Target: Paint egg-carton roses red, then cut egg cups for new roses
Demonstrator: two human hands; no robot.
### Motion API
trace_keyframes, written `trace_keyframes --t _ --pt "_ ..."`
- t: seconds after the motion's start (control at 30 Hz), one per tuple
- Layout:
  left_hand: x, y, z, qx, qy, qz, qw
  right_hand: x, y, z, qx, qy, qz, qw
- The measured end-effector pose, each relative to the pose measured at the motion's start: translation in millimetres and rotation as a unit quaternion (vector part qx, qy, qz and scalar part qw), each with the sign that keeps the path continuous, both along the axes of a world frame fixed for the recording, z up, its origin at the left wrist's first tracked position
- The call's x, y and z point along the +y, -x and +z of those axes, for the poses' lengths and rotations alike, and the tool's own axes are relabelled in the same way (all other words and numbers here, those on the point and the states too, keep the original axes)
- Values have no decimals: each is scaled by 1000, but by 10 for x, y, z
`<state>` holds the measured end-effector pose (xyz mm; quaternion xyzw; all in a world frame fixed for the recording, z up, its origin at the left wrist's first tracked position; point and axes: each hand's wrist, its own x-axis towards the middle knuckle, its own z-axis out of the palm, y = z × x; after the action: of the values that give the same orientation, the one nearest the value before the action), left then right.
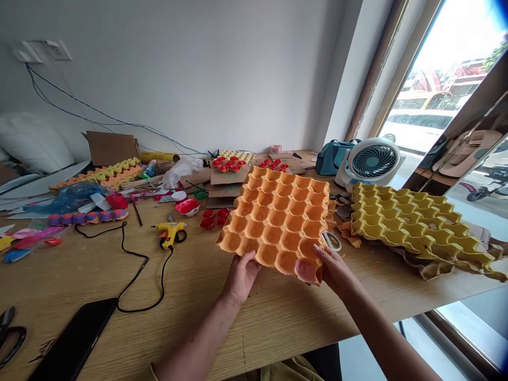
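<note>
An orange egg tray (278, 217) is held tilted above the wooden table, its hollows facing me; one hollow at the lower right corner is pinkish. My left hand (241, 275) grips its near edge at the lower left, thumb on top. At the lower right corner, my right hand (335, 267) grips the tray, thumb over the rim. The fingers under the tray are hidden. Small red cups (214, 218) lie just left of the tray. To its right, the handles of a pair of scissors (332, 241) show near torn orange pieces (350, 233).
Yellow egg trays (413, 225) are stacked at the right, near a white fan (373, 161). A yellow glue gun (170, 234), its black cord and a phone (75, 338) lie left. Red flowers (229, 164) and a paint bowl (188, 207) stand farther back.
</note>
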<state>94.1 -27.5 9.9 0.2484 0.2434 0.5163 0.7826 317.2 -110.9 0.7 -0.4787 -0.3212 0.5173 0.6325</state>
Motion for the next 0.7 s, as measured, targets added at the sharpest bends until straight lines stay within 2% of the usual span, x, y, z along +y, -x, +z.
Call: trace_keyframes --t 0.1,0.23,0.37,0.47,0.57,0.7 --pt "-3 43 1 10 -14 -3 1000 24 29 -28 52 -13 -6 999" --pt "-16 142 36 18 -83 -51 995 152 79 -32 98 -37 -7 994" --pt "-42 188 43 72 -129 -110 983 354 244 47 120 -63 5 991" --pt "-89 158 62 128 -169 -127 969 494 441 142 134 -77 35 987" --pt "-138 110 86 153 -212 -102 960 601 630 204 153 -83 63 983" --pt "-158 84 55 180 -196 -23 964 674 791 177 168 -88 76 979"
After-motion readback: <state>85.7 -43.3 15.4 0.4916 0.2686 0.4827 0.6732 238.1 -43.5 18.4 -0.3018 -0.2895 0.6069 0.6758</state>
